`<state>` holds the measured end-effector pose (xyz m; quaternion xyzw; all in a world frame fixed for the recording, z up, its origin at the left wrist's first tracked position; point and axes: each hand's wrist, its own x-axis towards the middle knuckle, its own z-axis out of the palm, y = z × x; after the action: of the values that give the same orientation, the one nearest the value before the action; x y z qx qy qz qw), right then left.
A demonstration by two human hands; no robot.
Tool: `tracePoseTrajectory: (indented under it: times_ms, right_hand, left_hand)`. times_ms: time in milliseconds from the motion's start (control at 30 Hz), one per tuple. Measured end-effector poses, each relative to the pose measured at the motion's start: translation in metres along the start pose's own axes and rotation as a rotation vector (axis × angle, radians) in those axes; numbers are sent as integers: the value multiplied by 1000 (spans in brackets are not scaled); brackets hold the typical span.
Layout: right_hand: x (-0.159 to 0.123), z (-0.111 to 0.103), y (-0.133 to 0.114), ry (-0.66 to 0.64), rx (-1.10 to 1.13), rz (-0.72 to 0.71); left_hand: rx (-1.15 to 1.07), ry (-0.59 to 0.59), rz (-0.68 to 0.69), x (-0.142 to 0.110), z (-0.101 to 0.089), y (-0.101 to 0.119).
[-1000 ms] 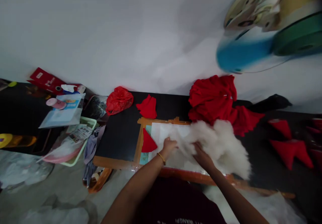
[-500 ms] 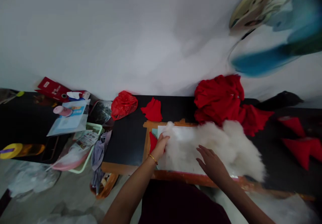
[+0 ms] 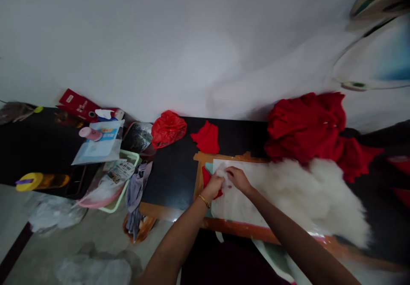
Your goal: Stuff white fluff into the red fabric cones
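Note:
My left hand (image 3: 212, 186) lies over a small red cloth triangle (image 3: 206, 177) at the left edge of a white sheet (image 3: 237, 201) on a wooden-framed board (image 3: 197, 182). Its fingers are curled round a tuft of white stuffing. My right hand (image 3: 237, 178) is right beside it, fingertips pinched on the same tuft. A big heap of white stuffing (image 3: 310, 191) spreads over the right half of the sheet. A gold bangle is on my left wrist.
A pile of red cloth (image 3: 307, 124) lies behind the stuffing. Folded red cloth (image 3: 207, 137) and a red plastic bag (image 3: 168, 127) sit at the back. A green basket (image 3: 123, 178) with papers, a pink tape roll (image 3: 89, 133) and a yellow roll (image 3: 30, 180) are at the left.
The view has swung right. My right hand has come left from the middle of the sheet to meet my left hand at the red triangle, where both now grip a tuft of stuffing.

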<state>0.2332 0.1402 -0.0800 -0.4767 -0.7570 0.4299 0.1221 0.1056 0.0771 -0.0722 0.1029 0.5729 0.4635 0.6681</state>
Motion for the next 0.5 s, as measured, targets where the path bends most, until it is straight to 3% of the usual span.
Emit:
tracePoseTrajectory:
  times_ms: [133, 267, 333, 433, 500]
  right_hand:
    - [-36, -28, 13, 126, 71, 109]
    - [-55, -51, 19, 261, 116, 182]
    - [-58, -46, 12, 283, 152, 182]
    - [-61, -21, -7, 326, 223, 128]
    - [-63, -5, -18, 426, 249, 115]
  left_hand:
    - [41, -40, -56, -11, -9, 7]
    - [79, -17, 2, -19, -6, 16]
    - [100, -29, 38, -23, 2, 19]
    - [137, -61, 71, -31, 19, 18]
    - [169, -90, 74, -38, 30, 15]
